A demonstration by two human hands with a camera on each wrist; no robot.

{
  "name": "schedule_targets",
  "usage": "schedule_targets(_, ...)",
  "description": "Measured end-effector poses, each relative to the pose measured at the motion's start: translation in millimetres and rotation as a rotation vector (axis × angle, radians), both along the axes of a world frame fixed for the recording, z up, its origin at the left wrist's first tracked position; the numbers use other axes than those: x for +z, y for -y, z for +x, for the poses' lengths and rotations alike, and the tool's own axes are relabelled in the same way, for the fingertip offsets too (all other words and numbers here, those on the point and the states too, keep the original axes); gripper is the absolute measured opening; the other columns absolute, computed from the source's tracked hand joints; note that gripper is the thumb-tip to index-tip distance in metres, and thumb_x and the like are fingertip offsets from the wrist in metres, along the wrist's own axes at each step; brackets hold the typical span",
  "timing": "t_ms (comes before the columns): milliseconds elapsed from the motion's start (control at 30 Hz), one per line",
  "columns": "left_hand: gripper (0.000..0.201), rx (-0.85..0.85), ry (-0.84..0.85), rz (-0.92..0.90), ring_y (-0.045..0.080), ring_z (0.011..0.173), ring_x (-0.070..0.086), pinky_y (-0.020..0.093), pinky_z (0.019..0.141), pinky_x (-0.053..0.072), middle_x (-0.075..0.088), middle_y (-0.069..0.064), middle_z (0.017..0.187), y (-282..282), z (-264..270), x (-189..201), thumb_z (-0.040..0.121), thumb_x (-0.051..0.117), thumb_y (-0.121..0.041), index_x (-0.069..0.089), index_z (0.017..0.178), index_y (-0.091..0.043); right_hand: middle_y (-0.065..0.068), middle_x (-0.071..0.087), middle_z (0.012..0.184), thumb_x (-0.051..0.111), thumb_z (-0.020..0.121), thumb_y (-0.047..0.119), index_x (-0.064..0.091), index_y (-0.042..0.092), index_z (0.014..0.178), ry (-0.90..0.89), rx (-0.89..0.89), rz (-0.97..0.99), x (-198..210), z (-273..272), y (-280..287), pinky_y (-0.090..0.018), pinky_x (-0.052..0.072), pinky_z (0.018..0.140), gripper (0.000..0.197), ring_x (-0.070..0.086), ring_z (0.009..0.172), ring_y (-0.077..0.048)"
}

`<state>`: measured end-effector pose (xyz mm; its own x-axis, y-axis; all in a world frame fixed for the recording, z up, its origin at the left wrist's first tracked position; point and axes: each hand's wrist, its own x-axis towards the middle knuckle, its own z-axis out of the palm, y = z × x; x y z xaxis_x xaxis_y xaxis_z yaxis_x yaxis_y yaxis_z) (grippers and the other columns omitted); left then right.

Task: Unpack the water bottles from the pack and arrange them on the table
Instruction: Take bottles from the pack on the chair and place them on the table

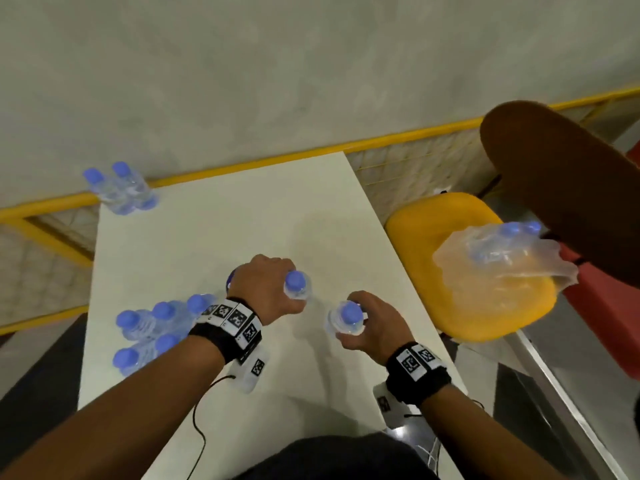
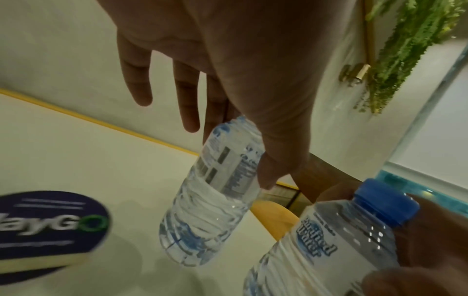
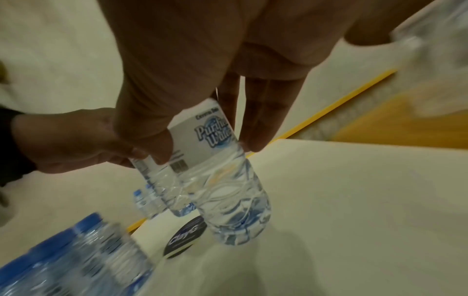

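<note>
My left hand [image 1: 273,289] grips a clear water bottle with a blue cap [image 1: 296,284] near its top, over the middle of the white table [image 1: 225,237]. In the left wrist view the thumb and fingers hold that bottle [image 2: 215,190] at its label. Just to the right, my right hand [image 1: 367,327] grips a second bottle [image 1: 348,317], seen with its label [image 3: 222,180] in the right wrist view. Both bottles hang upright, close over the table top. The torn plastic pack [image 1: 502,261] lies on a yellow chair [image 1: 433,220] with a few bottles inside.
Several bottles [image 1: 156,330] stand grouped near the table's left front edge, under my left forearm. Another small group [image 1: 119,188] stands at the far left corner. A round dark sticker [image 2: 50,226] lies on the table. A brown chair back [image 1: 554,168] rises at right.
</note>
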<state>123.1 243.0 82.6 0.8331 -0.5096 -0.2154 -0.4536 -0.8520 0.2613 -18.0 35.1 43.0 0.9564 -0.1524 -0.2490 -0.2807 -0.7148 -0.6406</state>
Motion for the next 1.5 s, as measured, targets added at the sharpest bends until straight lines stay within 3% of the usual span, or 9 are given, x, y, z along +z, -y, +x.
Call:
schedule_targets(200,0.040,0.138,-0.023,0.128,0.017,0.069,0.048,0.037,0.073,0.047,0.050,-0.017,0.062,-77.0,16.8,-10.4,0.053,0.063,-0.071,0.046,0.068,-0.038,0.011,0.061,0.091,0.073,0.062,0.053,0.051,0.030,0.097,-0.059,0.180,-0.011,-14.1,42.1,-93.1,-0.037,0.055,0.073,0.047,0.061,0.079,-0.017)
schedule_targets(300,0.037,0.150,-0.060,0.129,0.019,0.075,0.051,0.038,0.077,0.048,0.054,-0.015,0.069,-98.3,20.8,-16.2,0.059,0.063,-0.065,0.050,0.076,-0.036,0.011,0.060,0.088,0.068,0.061,0.053,0.047,0.030,0.093,-0.097,0.248,-0.037,-22.6,58.1,-128.3,-0.040,0.056,0.072,0.044,0.060,0.076,-0.017)
schedule_targets(500,0.037,0.166,-0.198,0.027,0.019,0.072,0.057,0.039,0.069,0.057,0.059,-0.009,0.078,-124.3,28.4,-38.2,0.055,0.067,-0.050,0.050,0.083,-0.032,0.009,0.062,0.095,0.072,0.063,0.046,0.051,0.033,0.098,-0.133,0.289,-0.018,-34.8,74.0,-163.9,-0.038,0.054,0.077,0.042,0.061,0.083,-0.017)
schedule_targets(633,0.033,0.116,-0.263,-0.007,0.018,0.074,0.056,0.040,0.067,0.056,0.058,-0.008,0.077,-127.7,33.2,-50.7,0.054,0.064,-0.047,0.043,0.076,-0.034,0.014,0.061,0.089,0.072,0.061,0.049,0.050,0.036,0.093,-0.158,0.293,-0.044,-43.3,74.3,-175.2,-0.038,0.058,0.074,0.041,0.062,0.076,-0.013)
schedule_targets(933,0.033,0.063,-0.302,0.051,0.020,0.076,0.058,0.035,0.068,0.055,0.056,-0.003,0.090,-127.3,41.7,-61.9,0.055,0.063,-0.041,0.045,0.083,-0.037,0.005,0.066,0.097,0.073,0.070,0.042,0.054,0.028,0.102,-0.146,0.242,-0.003,-45.4,73.5,-181.4,-0.039,0.056,0.078,0.039,0.063,0.082,-0.019)
schedule_targets(1067,0.033,0.041,-0.301,0.039,0.021,0.076,0.059,0.032,0.065,0.050,0.060,-0.005,0.086,-128.7,46.1,-64.1,0.059,0.066,-0.042,0.049,0.086,-0.035,-0.001,0.066,0.106,0.076,0.073,0.037,0.056,0.021,0.112,-0.125,0.216,0.035,-47.6,74.6,-180.7,-0.038,0.054,0.084,0.046,0.063,0.091,-0.022)
schedule_targets(1200,0.028,0.022,-0.277,-0.039,0.022,0.074,0.059,0.035,0.067,0.051,0.060,-0.007,0.080,-128.7,44.4,-65.4,0.067,0.063,-0.041,0.047,0.088,-0.033,-0.005,0.067,0.109,0.076,0.076,0.032,0.058,0.016,0.114,-0.120,0.209,0.055,-46.0,79.3,-181.8,-0.040,0.054,0.088,0.045,0.064,0.095,-0.025)
schedule_targets(1400,0.031,0.006,-0.237,-0.076,0.024,0.079,0.060,0.039,0.073,0.053,0.064,-0.007,0.087,-132.1,42.4,-67.7,0.072,0.059,-0.044,0.053,0.101,-0.035,-0.005,0.067,0.112,0.078,0.076,0.030,0.059,0.016,0.117,-0.082,0.201,0.084,-46.4,77.4,-181.7,-0.040,0.053,0.090,0.047,0.064,0.098,-0.025)
schedule_targets(1500,0.029,0.015,-0.222,-0.074,0.023,0.079,0.060,0.038,0.072,0.052,0.063,-0.008,0.085,-132.3,39.9,-65.4,0.073,0.059,-0.045,0.051,0.098,-0.034,-0.005,0.066,0.115,0.078,0.076,0.031,0.058,0.017,0.119,-0.084,0.205,0.090,-47.4,76.7,-181.4,-0.041,0.053,0.092,0.049,0.063,0.100,-0.025)
